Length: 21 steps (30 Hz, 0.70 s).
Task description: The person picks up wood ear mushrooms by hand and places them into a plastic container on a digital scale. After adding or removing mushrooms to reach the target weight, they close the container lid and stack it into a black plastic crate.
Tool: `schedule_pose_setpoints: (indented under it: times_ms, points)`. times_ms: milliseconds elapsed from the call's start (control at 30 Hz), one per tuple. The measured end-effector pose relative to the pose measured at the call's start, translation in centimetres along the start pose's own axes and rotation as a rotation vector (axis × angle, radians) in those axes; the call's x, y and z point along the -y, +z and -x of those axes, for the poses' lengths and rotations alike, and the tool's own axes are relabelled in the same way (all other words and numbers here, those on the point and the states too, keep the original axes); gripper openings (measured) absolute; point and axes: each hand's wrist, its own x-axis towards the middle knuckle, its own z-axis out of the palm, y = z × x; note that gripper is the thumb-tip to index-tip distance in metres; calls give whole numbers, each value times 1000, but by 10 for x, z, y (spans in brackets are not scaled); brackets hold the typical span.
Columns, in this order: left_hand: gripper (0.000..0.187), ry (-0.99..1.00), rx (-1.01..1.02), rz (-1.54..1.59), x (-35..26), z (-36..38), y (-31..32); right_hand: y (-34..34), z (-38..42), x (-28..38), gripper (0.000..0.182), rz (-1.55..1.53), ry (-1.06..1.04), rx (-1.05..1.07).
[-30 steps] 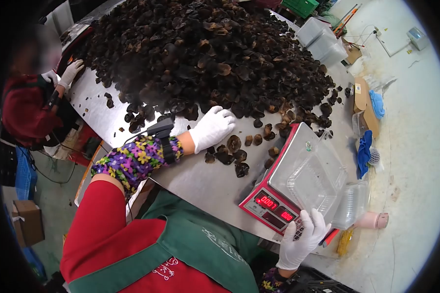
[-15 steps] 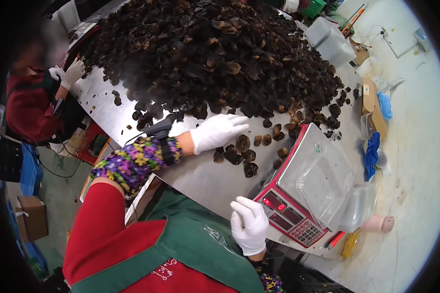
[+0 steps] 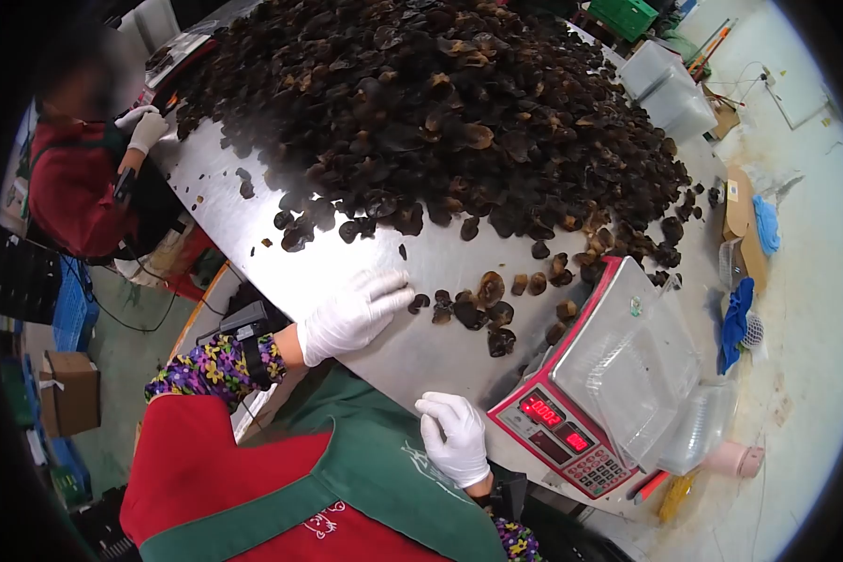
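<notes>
My left hand (image 3: pixel 356 314), in a white glove, is over the metal table's near edge, fingers stretched toward a few loose dark mushroom pieces (image 3: pixel 471 311); nothing is in it. In its white glove, my right hand (image 3: pixel 454 438) hangs before the green apron, left of the red scale (image 3: pixel 557 440), with fingers bent and apart and nothing visible in them. A clear plastic tray (image 3: pixel 628 365) lies on the scale's plate, and the scale's red display is lit. Beyond my hands rises a large heap of dark, ear-like mushroom pieces (image 3: pixel 440 122).
A co-worker in red (image 3: pixel 80 192) with gloved hands is at the table's far left. Clear containers (image 3: pixel 670 94) and a green crate (image 3: pixel 623 14) are at the back right. Along the right edge lie cardboard (image 3: pixel 742 225), blue cloths (image 3: pixel 736 323) and stacked clear trays (image 3: pixel 698 431).
My left hand has drawn back from near the heap toward the table's near edge. My right hand has shifted slightly left and down. The scale's display has changed, and the view has shifted a little.
</notes>
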Motion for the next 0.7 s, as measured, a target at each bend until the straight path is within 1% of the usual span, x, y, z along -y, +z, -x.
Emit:
schedule_pose_setpoints:
  times_ms: [33,100,133,167,233,300,367,433,500,567,633,667,700]
  points:
    - [52,-10,1,-1,0,0,-2,3,-2,-5,21,33,-31,14]
    - [56,-227,-173,-16,-1,-14,-9,9,-4,-14,20,50,-62,0]
    - [59,-265,-119,27,1,-20,-10,11,-6,-17,20,30,-50,-28]
    - [59,-266,-129,21,3,-25,-8,12,-7,-18,20,10,-40,-58]
    - [58,-181,-53,25,12,-34,0,10,-9,-13,21,14,-39,-70]
    - [49,-99,15,33,11,-31,6,11,-8,-12,21,23,-23,-75]
    - [44,-45,17,194,3,-25,6,12,-9,-14,22,0,-22,-78]
    - [42,-74,-2,185,4,-29,8,13,-6,-16,20,5,-7,-75]
    - [42,-125,-197,-75,14,-50,8,14,-8,-12,21,48,-8,-83]
    - [38,-109,-306,-265,33,-70,14,13,-9,-13,21,44,-26,-82]
    - [30,-140,-225,-283,44,-73,15,12,-10,-12,21,52,-25,-81]
    - [22,-186,-106,-271,43,-74,10,13,-10,-12,21,46,-25,-90]
    - [22,-173,-99,-266,41,-72,10,14,-8,-13,21,37,-22,-102]
